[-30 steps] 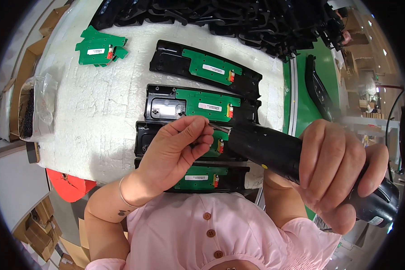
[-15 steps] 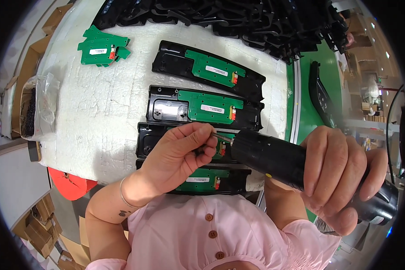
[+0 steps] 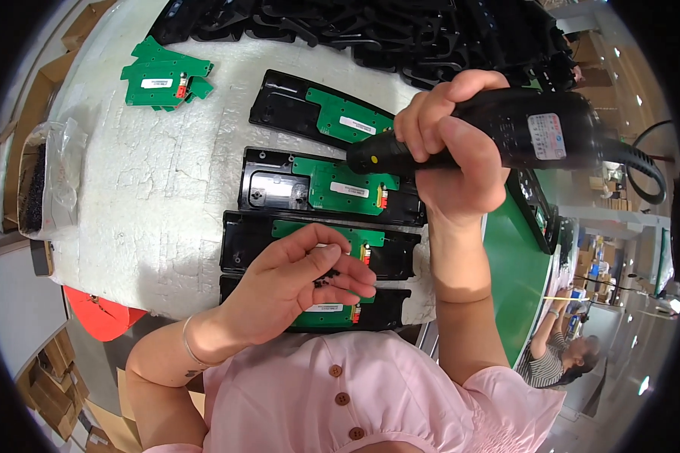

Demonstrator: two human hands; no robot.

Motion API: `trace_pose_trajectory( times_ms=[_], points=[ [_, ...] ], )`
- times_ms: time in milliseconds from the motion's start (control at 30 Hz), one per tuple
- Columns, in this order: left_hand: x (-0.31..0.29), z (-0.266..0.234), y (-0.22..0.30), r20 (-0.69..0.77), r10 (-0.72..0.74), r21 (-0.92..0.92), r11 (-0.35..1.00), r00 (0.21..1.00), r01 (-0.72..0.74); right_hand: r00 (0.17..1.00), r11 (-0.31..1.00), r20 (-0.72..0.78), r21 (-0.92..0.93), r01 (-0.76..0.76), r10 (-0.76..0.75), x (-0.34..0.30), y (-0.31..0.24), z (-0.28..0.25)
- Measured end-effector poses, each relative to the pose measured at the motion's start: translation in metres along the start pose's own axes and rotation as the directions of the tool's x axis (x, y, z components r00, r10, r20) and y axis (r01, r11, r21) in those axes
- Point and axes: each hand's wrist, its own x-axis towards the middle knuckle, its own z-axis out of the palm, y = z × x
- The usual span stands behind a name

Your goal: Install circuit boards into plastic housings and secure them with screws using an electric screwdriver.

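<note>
My right hand point(image 3: 461, 143) is wrapped around a black electric screwdriver point(image 3: 525, 124), which lies nearly level across the view. Its front end is over the upper edge of a green circuit board point(image 3: 323, 189) in a black plastic panel point(image 3: 255, 162); the bit is hidden, so contact cannot be told. Small black screws point(image 3: 325, 280) lie in the curled fingers of my left hand point(image 3: 279, 283), palm partly up. That hand is above the two nearest panels, including another black panel point(image 3: 238, 245) with a green board. The farthest panel point(image 3: 283, 106) in the row also holds a board.
Loose green boards point(image 3: 155, 83) are stacked at the far left of the white foam surface point(image 3: 159, 196). Black plastic parts point(image 3: 317, 23) are heaped along the back. A plastic-lined box point(image 3: 53, 181) stands left. A cable point(image 3: 638, 170) trails from the screwdriver. Another person point(image 3: 563, 355) is at right.
My right hand has swung the screwdriver away from my left fingertips, up and forward over the second panel. My left hand has lowered slightly and its fingers have loosened, showing the screws.
</note>
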Motion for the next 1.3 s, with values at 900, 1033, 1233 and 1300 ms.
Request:
trace_pose_trajectory(
  times_ms=[900,1033,1233,1300],
  points=[
    [0.011,-0.009,-0.004,-0.115,0.217,-0.247,0.939,0.969,-0.240,0.917,0.911,0.244,0.347,0.221,-0.315,-0.026,-0.073,0.012],
    [0.012,-0.004,-0.007,-0.140,0.204,-0.238,0.943,0.969,-0.233,0.921,0.919,0.190,0.273,0.284,-0.341,-0.033,-0.067,0.015],
    [0.010,0.012,-0.013,-0.069,0.213,-0.261,0.939,0.975,-0.224,0.936,0.964,0.268,0.197,0.180,-0.229,-0.032,-0.065,0.018],
    [0.007,0.017,-0.012,-0.083,0.202,-0.232,0.948,0.976,-0.216,0.946,0.972,0.253,0.172,0.161,-0.201,-0.026,-0.046,0.022]
  ],
)
